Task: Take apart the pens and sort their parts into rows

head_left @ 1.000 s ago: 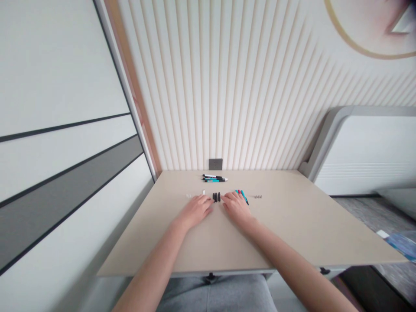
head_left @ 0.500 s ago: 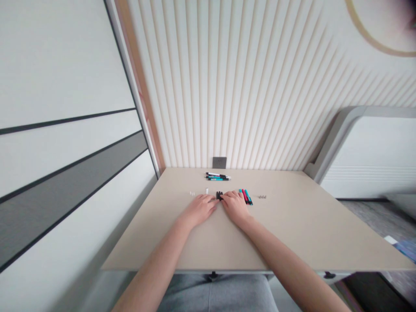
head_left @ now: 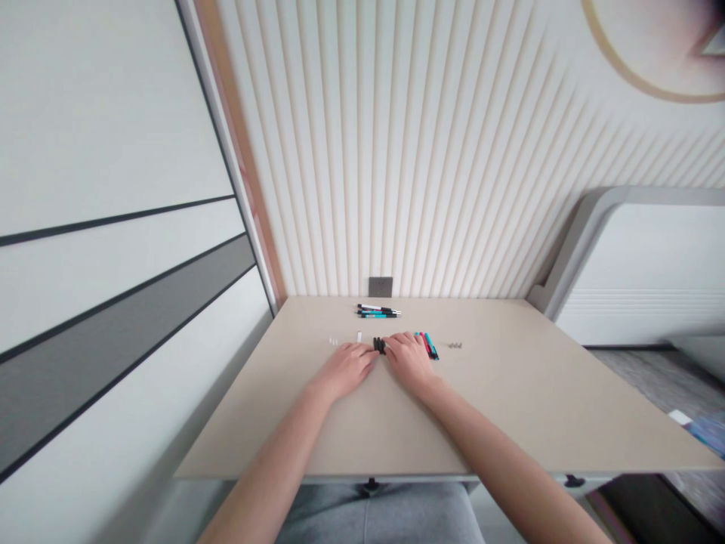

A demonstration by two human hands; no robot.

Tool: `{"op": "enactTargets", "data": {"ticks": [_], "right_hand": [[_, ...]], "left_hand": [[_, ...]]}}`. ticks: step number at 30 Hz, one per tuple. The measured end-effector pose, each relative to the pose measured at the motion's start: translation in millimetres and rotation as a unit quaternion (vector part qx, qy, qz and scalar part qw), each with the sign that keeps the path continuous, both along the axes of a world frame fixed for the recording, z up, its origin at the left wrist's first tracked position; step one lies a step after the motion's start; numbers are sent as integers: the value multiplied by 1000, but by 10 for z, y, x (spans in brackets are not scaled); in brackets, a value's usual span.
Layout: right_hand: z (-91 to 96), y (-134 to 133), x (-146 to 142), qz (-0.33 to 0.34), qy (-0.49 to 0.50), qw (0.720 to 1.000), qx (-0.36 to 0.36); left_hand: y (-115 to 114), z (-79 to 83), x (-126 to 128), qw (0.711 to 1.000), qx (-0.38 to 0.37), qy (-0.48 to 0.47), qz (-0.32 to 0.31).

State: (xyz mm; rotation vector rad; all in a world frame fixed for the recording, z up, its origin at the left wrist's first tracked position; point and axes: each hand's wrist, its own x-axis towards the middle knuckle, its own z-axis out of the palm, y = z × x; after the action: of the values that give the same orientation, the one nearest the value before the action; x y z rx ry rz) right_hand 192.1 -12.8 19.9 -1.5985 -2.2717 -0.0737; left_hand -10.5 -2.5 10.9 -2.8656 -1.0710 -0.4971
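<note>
Black pieces (head_left: 379,345) lie mid-surface (head_left: 362,431) between the left hand (head_left: 347,368) and right hand (head_left: 408,359), bunched closer than a second ago, so the group looks tidier. Each hand rests palm-down, fingers loosely together; whether either pinches a piece, I cannot tell. The right hand partly hides the coloured tubes (head_left: 431,347); small white bits (head_left: 334,341) at left are hard to make out.

The small parts (head_left: 379,345) mid-table are black, the tubes (head_left: 431,345) at right turquoise and red; the table (head_left: 510,400) is beige, the far wall (head_left: 362,151) striped cream.
</note>
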Motion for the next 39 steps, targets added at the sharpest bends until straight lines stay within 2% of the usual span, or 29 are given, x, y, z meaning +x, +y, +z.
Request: {"op": "enactTargets", "data": {"ticks": [3, 7, 10, 14, 20, 28, 35, 39], "right_hand": [[90, 250, 92, -37, -15, 999, 6], [150, 718, 168, -64, -42, 997, -5], [120, 979, 155, -71, -57, 995, -32], [15, 1141, 109, -78, -60, 994, -44], [-91, 1218, 114, -87, -66, 993, -43], [-77, 1199, 142, -73, -64, 995, -24], [16, 1129, 172, -31, -67, 997, 5], [119, 977, 245, -24, -22, 999, 43]], "left_hand": [[-5, 7, 4, 1000, -7, -2, 0], [-14, 13, 7, 1000, -12, -3, 0], [-26, 12, 7, 1000, -9, 0, 6], [-45, 13, 10, 1000, 1, 6, 7], [-56, 28, 22, 1000, 8, 17, 10], [-92, 77, 31, 1000, 13, 23, 16], [-118, 110, 24, 999, 33, 7, 16], [-112, 156, 1, 997, 42, -46, 52]]}}
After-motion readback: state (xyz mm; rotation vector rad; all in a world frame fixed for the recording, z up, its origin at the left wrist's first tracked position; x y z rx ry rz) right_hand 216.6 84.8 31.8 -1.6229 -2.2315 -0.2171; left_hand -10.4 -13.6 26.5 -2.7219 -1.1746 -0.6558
